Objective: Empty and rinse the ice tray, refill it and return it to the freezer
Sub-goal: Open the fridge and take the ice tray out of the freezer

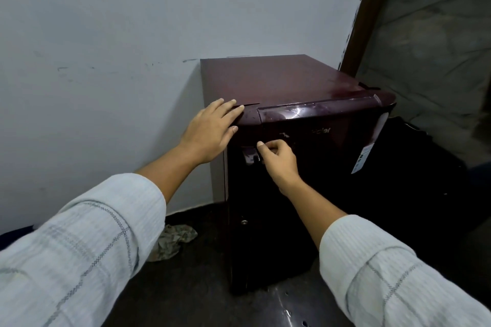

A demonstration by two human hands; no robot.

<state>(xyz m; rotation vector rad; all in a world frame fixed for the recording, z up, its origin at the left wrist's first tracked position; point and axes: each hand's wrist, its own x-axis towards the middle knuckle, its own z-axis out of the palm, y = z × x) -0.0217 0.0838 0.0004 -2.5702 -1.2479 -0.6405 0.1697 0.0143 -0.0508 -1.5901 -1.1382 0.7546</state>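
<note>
one crumpled cloth (172,243) lies beside the fridge (292,82).

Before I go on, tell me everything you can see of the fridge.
The fridge is a small, glossy dark-maroon unit standing on the dark floor against the pale wall. Its door looks shut, with faint lettering near the top and a white sticker on its right side. The left hand rests flat on the top front left corner; the right hand curls its fingers on the handle at the door's left edge.
</note>
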